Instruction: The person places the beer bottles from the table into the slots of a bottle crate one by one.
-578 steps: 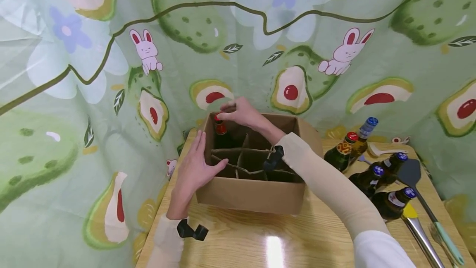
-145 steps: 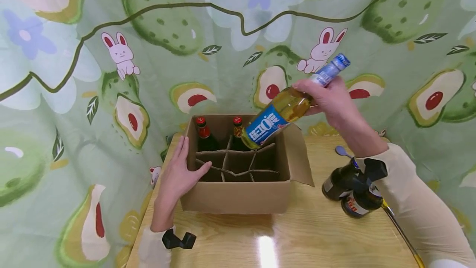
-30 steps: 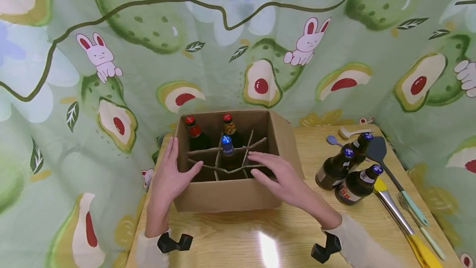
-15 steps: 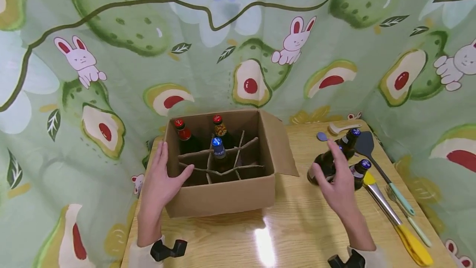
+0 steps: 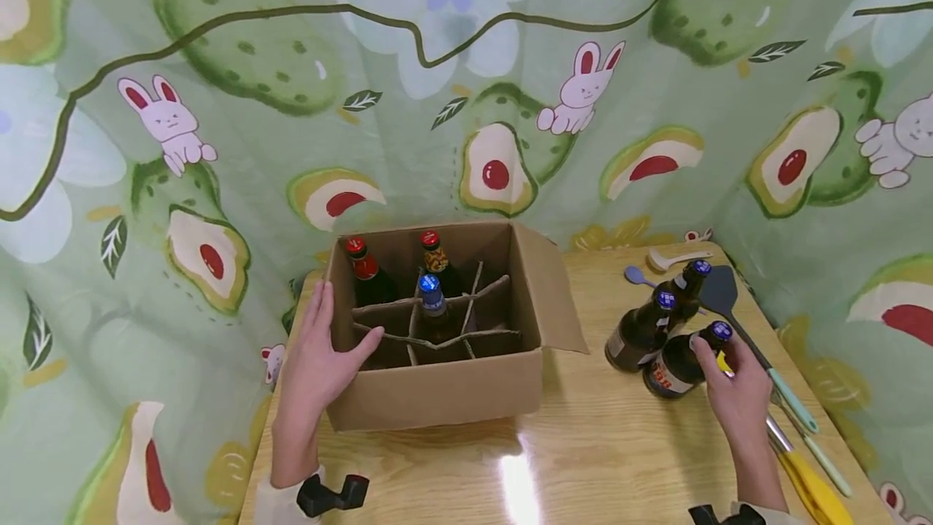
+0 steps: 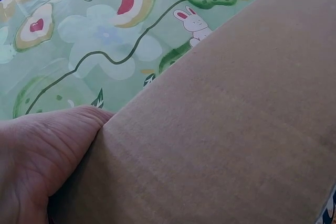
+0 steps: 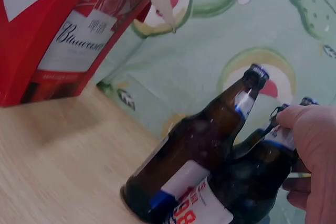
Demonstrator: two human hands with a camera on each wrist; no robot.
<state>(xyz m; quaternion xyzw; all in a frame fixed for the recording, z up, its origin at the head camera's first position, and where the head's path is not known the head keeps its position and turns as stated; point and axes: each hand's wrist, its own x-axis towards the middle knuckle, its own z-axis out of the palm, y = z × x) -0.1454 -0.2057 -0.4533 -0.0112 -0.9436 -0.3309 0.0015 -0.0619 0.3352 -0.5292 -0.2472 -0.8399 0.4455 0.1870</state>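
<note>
A cardboard carton [image 5: 445, 391] with dividers stands on the wooden table; its printed red side [image 7: 68, 61] shows in the right wrist view. My left hand [image 5: 317, 367] rests on its front left corner, fingers straight along the outside, thumb over the rim; the left wrist view shows the brown cardboard [image 6: 220, 124] beside that hand. Two red-capped bottles [image 5: 367, 266] and a blue-capped bottle [image 5: 433, 298] stand in compartments. My right hand [image 5: 739, 391] holds the neck of a dark beer bottle [image 5: 674, 367], thumb on the near side. That bottle stands beside two other dark bottles [image 5: 641, 330].
Right of the bottles lie a dark spatula [image 5: 717, 290], a yellow-handled tool [image 5: 816, 488], a fork and a blue spoon [image 5: 636, 275]. A pale ladle [image 5: 678, 258] lies at the back. The carton's side flap [image 5: 554, 290] sticks out rightward. A patterned cloth [image 5: 408, 128] hangs behind.
Earlier, a red-capped bottle and then blue-capped one went into the carton. My right hand has since left the carton, moved right and taken hold of a dark bottle's neck. My left hand stays.
</note>
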